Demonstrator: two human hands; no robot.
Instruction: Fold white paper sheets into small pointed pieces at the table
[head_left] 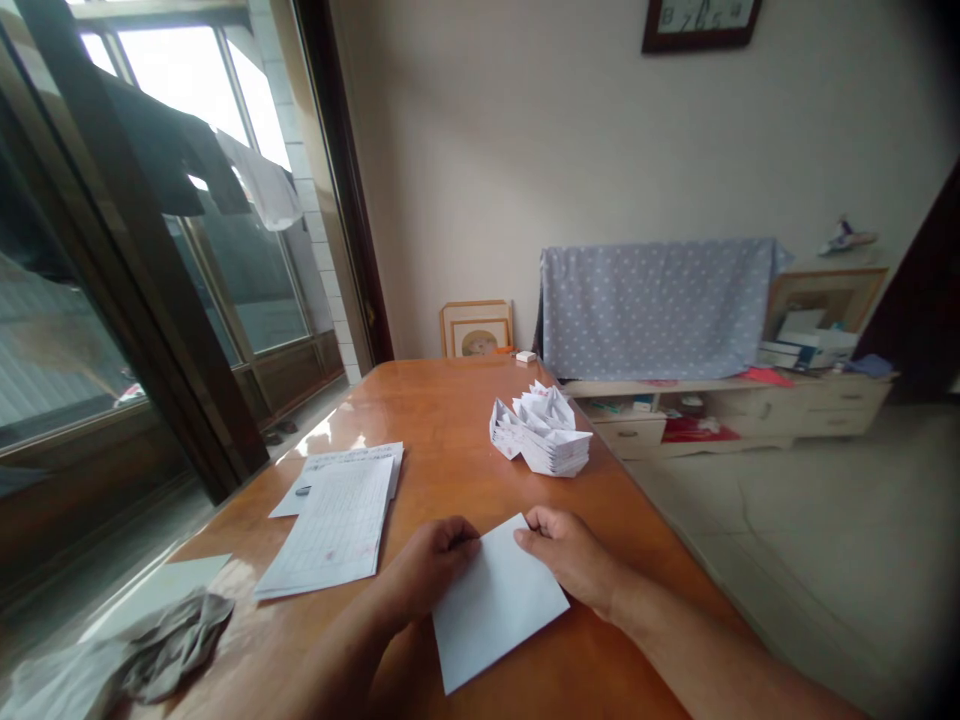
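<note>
A plain white sheet of paper (499, 610) is held tilted above the near part of the wooden table. My left hand (439, 562) grips its upper left edge, fingers curled and thumb on the paper. At its top corner, my right hand (566, 552) pinches the sheet between thumb and fingers. Beyond my hands, a pile of folded paper pieces (551, 440), nested in stacks, stands near the table's right edge. To the left lie written, lined sheets (337, 525), one overlapping another.
A crumpled grey cloth (176, 640) lies at the table's near left, beside a pale sheet (161, 590). A small white box (526, 356) sits at the far end. Past the right edge stands a low cabinet (765, 415) under a dotted blue cloth (652, 310).
</note>
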